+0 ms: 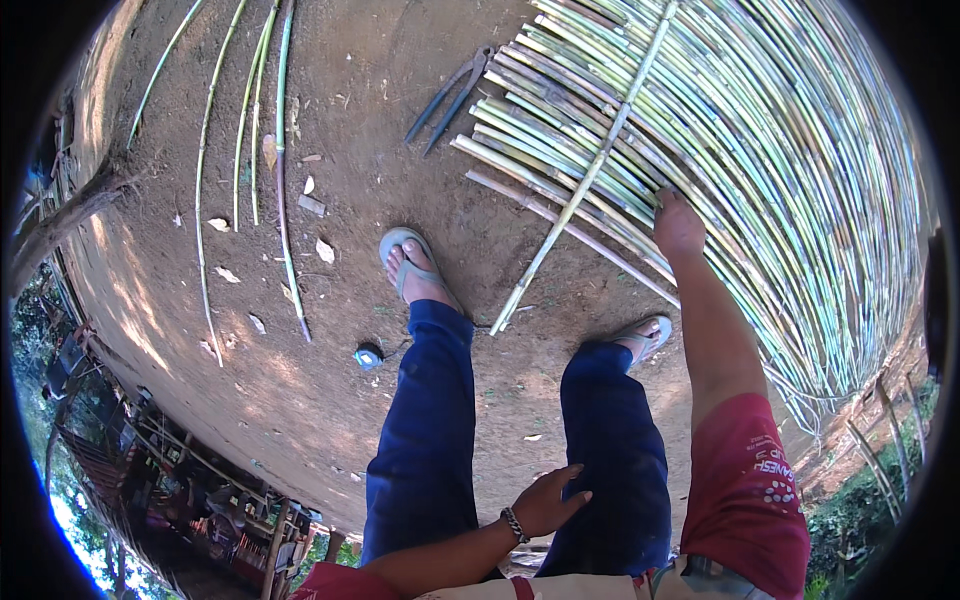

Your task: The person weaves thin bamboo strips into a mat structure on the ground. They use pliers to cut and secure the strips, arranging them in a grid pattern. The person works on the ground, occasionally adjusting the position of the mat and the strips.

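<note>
A wide row of thin green bamboo poles lies side by side on the ground at the right. One long pole crosses over them near their left ends. My right hand reaches down into the row and closes on a bamboo pole just right of the crosspiece; its fingertips are partly hidden. My left hand, with a bracelet at the wrist, rests by my right thigh. Its fingers are apart and it holds nothing.
Long-handled loppers lie beyond my left foot. Several loose poles are spread at the left among dry leaves. A small blue tape measure sits beside my left leg. A tree trunk stands at the far left.
</note>
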Demonstrator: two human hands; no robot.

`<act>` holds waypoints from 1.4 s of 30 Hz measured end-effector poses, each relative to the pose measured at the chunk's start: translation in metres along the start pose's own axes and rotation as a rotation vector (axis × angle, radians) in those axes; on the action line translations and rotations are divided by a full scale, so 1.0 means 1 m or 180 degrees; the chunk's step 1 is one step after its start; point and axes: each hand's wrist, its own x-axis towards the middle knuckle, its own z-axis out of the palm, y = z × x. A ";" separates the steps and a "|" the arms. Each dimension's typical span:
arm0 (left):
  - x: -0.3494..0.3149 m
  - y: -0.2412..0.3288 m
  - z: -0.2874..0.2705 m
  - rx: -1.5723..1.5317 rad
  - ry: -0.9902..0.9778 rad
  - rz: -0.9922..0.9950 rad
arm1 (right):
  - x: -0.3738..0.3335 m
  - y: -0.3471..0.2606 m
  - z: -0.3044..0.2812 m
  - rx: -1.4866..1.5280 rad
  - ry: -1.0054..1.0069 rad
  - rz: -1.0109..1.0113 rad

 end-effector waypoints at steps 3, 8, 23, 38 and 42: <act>-0.002 0.010 -0.005 -0.0230 -0.0029 0.0111 | 0.005 0.007 0.005 0.0077 0.0199 -0.0258; -0.003 0.006 0.004 -0.0173 0.0103 0.0225 | 0.012 0.006 0.008 0.0107 0.0440 -0.0487; 0.005 0.007 0.010 -0.0162 -0.0010 0.0066 | 0.022 -0.013 0.001 0.0866 0.0959 -0.0708; 0.006 0.008 0.013 -0.0417 0.0025 0.0051 | -0.016 -0.019 0.026 0.0767 0.1064 -0.0304; 0.006 0.005 0.013 -0.0391 -0.0028 0.0056 | -0.014 -0.045 0.007 0.1021 0.1357 -0.0616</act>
